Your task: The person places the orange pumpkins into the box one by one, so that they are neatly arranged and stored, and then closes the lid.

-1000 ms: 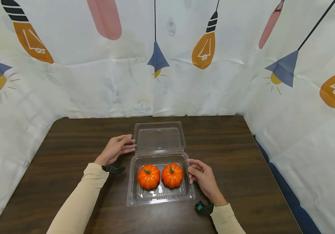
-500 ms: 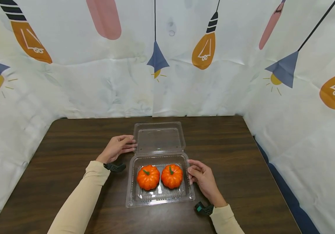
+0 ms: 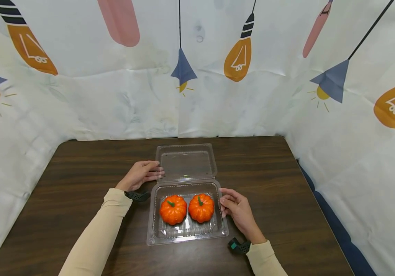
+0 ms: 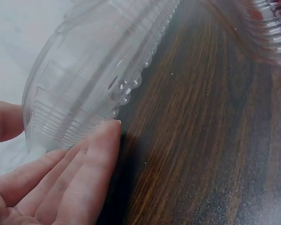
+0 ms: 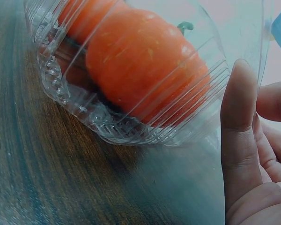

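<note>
A clear plastic clamshell container (image 3: pixel 187 238) lies on the table with its lid (image 3: pixel 186 163) folded back away from me. Two small orange pumpkins (image 3: pixel 173 210) with green stems sit side by side in the base. At the lid's left edge, my left hand (image 3: pixel 141 175) holds the rim, thumb on one side and nearly straight fingers (image 4: pixel 86 180) on the other. My right hand (image 3: pixel 240 212) pinches the right rim of the base between thumb and fingers. Through the clear wall the right wrist view shows one pumpkin (image 5: pixel 145 65) close up, with the other partly behind it.
A dark wood-grain table (image 3: pixel 269 184) bears the container. A white cloth (image 3: pixel 114 103) printed with lamps and bulbs hangs behind it and along the sides. Dark blue fabric (image 3: pixel 333 218) shows beyond the table's right edge. Black bands are on both wrists.
My left hand has shifted slightly right, so its fingertips overlap the lid's left edge more. The right hand keeps its place on the base rim. The head view has turned slightly.
</note>
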A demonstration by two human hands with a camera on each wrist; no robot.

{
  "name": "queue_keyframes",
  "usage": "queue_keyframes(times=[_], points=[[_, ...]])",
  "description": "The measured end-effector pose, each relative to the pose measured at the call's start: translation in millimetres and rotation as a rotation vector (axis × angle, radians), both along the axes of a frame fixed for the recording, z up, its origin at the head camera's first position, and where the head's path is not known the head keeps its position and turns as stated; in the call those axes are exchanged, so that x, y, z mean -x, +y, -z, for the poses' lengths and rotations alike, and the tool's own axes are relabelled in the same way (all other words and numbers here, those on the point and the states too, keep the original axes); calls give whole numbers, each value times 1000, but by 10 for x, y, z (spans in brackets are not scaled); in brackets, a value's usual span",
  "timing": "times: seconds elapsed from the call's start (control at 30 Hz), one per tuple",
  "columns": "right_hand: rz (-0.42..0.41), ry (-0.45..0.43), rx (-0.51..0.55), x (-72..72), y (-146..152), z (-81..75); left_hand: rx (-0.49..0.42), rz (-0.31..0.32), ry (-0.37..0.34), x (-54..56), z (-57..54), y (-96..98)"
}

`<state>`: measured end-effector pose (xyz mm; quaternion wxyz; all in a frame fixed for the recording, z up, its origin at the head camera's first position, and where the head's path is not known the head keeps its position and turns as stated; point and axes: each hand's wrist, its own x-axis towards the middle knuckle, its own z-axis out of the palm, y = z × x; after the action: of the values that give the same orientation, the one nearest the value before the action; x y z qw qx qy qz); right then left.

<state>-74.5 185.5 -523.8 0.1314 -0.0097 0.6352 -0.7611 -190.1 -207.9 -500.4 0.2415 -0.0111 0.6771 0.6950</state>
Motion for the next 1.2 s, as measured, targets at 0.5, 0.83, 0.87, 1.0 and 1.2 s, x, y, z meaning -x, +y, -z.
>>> queue_keyframes(times=[0.5, 0.83, 0.87, 1.0, 1.2], points=[[-10, 8, -7, -3, -8, -24, -41, -14, 22, 32, -105, -19], [5, 1, -9, -2, -16, -25, -24, -17, 66, 2, -205, -24], [3, -1, -10, -1, -16, -26, -20, -18, 72, 0, -217, -24], [-9, 2, -6, 4, -12, -30, -12, -32, 91, -2, -267, -20], [-4, 5, -8, 22, -8, -21, -19, -29, 118, -4, -320, -22]])
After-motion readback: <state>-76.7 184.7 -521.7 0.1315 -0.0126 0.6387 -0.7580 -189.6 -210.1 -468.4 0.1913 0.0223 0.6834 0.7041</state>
